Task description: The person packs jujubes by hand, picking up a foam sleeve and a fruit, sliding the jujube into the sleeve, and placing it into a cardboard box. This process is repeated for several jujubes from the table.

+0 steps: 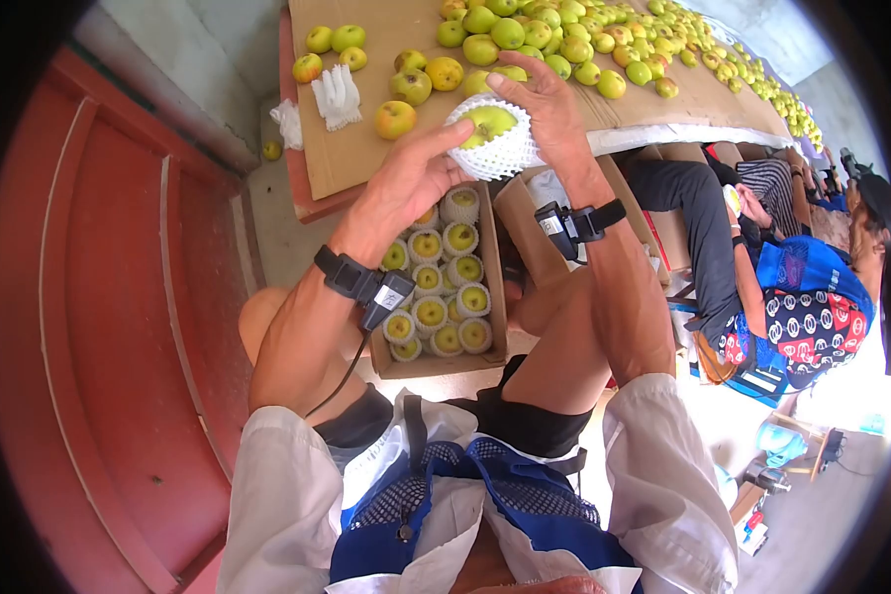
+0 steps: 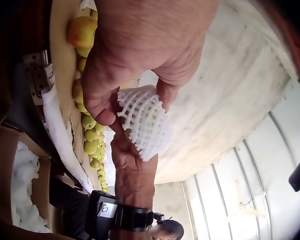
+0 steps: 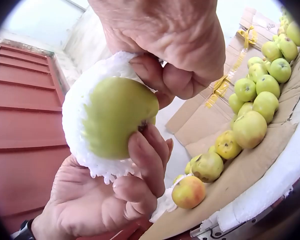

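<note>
A green apple sits partly inside a white foam net, held up between both hands over the table's near edge. The left hand grips it from the left, thumb on the net's rim. In the right wrist view, the left hand's fingers curl against the apple's stem end. From the other side, the right hand holds the net. Its curled fingers pinch the net's edge in the right wrist view. Much of the net's mesh faces the left wrist camera.
A carton of netted apples stands below the hands, between the knees. Loose apples spread over the cardboard-covered table, near a white glove. Open cartons lie to the right, with another seated person beyond. A red door is left.
</note>
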A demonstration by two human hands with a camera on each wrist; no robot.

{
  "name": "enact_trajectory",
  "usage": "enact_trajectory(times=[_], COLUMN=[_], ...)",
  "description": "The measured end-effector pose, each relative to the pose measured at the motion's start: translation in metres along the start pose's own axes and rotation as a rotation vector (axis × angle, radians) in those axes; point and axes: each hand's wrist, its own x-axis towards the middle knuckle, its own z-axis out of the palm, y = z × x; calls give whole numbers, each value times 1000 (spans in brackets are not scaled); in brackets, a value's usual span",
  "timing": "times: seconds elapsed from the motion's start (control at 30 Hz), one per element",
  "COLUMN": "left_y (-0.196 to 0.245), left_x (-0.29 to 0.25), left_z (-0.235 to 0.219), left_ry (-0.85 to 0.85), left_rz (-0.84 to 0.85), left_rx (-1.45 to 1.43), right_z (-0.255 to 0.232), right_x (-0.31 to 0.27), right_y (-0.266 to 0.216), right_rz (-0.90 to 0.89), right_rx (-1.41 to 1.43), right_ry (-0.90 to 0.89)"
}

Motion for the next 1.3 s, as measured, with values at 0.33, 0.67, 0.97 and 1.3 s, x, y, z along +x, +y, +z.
enact_trajectory(times=[0.33,0.67,0.97,1.3], left_y=[1,9,23,21], left_x=[-9,2,3,1], left_z=[18,-7,-6,-1], left_ry=[48,222,298,302], left_rz=[14,111,161,135], left_rx=[9,33,-40,-160], right_z=[1,3,16,8], right_x=[1,-6,-26,-23], right_y=[10,2,-16,-9], right_rz=[111,215,274,335], right_rx=[155,93,257,463], right_ry=[14,109,-135,-149])
